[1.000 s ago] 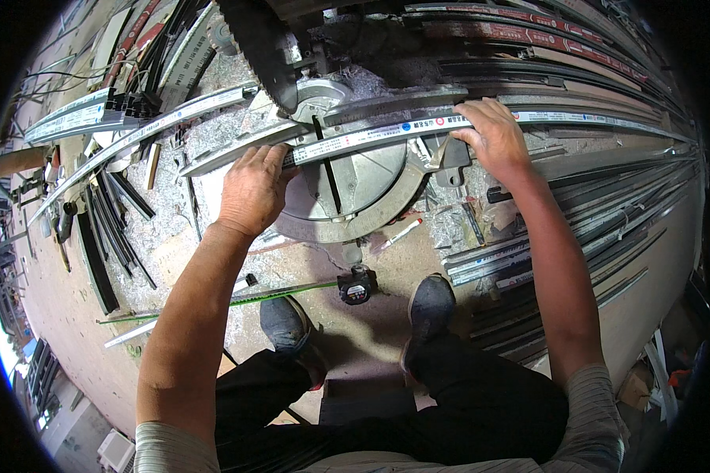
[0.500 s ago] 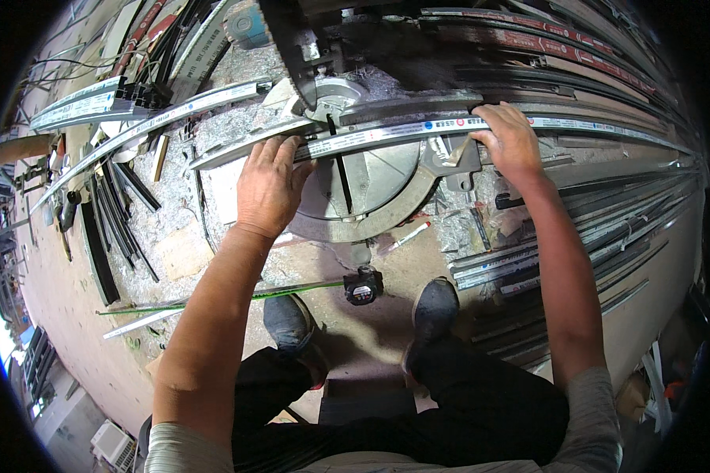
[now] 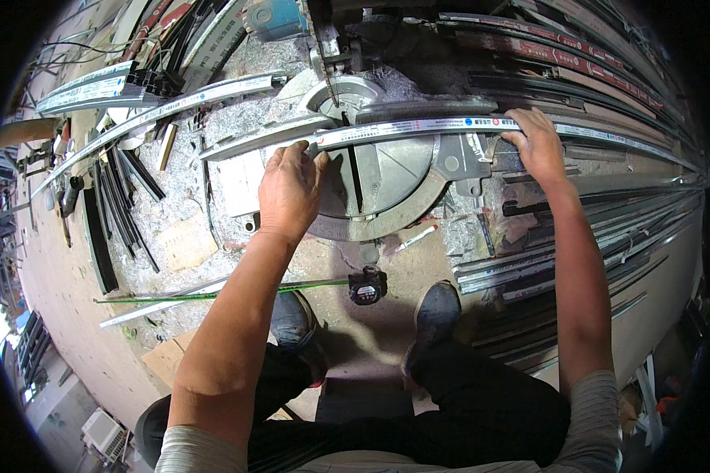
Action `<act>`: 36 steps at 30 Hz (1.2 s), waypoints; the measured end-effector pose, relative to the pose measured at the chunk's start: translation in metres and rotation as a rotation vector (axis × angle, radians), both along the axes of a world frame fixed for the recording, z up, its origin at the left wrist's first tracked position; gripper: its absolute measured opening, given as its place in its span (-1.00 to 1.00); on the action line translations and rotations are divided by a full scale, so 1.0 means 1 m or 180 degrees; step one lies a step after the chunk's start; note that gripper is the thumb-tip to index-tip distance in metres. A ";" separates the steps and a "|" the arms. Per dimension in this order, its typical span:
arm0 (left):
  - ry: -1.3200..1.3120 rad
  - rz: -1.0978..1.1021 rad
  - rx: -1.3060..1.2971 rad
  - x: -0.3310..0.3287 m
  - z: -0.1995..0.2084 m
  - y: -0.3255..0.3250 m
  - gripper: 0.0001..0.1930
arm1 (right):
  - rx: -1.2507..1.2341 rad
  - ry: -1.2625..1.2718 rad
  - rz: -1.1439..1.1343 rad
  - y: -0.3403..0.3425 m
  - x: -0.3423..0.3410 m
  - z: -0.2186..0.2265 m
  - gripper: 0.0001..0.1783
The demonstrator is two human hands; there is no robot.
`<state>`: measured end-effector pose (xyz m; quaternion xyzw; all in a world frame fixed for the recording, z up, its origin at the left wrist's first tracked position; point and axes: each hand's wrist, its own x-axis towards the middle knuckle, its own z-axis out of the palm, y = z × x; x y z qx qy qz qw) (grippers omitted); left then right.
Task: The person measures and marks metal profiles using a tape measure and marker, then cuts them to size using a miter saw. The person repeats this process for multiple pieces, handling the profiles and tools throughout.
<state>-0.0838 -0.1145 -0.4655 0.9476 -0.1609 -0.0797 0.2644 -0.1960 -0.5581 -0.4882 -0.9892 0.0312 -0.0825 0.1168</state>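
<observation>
Silver profile (image 3: 442,126) is lying crosswise over the round turntable (image 3: 398,169) of a miter saw, in front of the grey fence (image 3: 426,106); can't tell if it's touching the fence. Left end is sitting just left of the turntable slot, right end is running far out to the right rim of the view. Left hand (image 3: 290,189): grip is partly curled, fingertips bearing on the profile's left end; can't tell if the thumb is clamping. Right hand (image 3: 538,146): grip is closing on the profile right of the turntable, fingers over the top, thumb at the near side. Saw blade (image 3: 321,59) is hanging raised behind the profile, teal housing (image 3: 276,19) beside it. Black tape measure (image 3: 367,285) is lying near the shoes (image 3: 438,309), green tape stretching left. Red-capped marker (image 3: 418,237) is lying just in front of the turntable. More profiles (image 3: 521,274) are lying stacked at right, dark strips (image 3: 102,236) are lying at left.
</observation>
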 end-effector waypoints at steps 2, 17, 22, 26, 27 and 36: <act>-0.0041 -0.0039 -0.0062 0.002 -0.002 -0.004 -0.59 | 0.0012 0.0038 -0.0043 -0.005 -0.001 0.000 -0.55; 0.0327 0.0127 -0.0277 0.013 -0.008 -0.027 -0.61 | 0.0166 0.0324 -0.0235 -0.013 0.001 0.009 -0.55; 0.0442 0.0210 -0.0519 0.018 -0.014 -0.026 -0.61 | -0.0046 0.0211 -0.0152 -0.016 -0.002 0.008 -0.55; 0.0461 0.0268 -0.0599 0.020 -0.017 -0.026 -0.64 | 0.0106 0.0379 -0.0223 -0.012 0.001 0.014 -0.54; 0.0436 0.0272 -0.0641 0.019 -0.018 -0.025 -0.64 | 0.0154 0.0430 -0.0234 -0.010 0.003 0.016 -0.53; 0.0538 0.0259 -0.0747 0.021 -0.022 -0.025 -0.70 | 0.0214 0.0694 0.0043 0.011 0.016 0.020 -0.45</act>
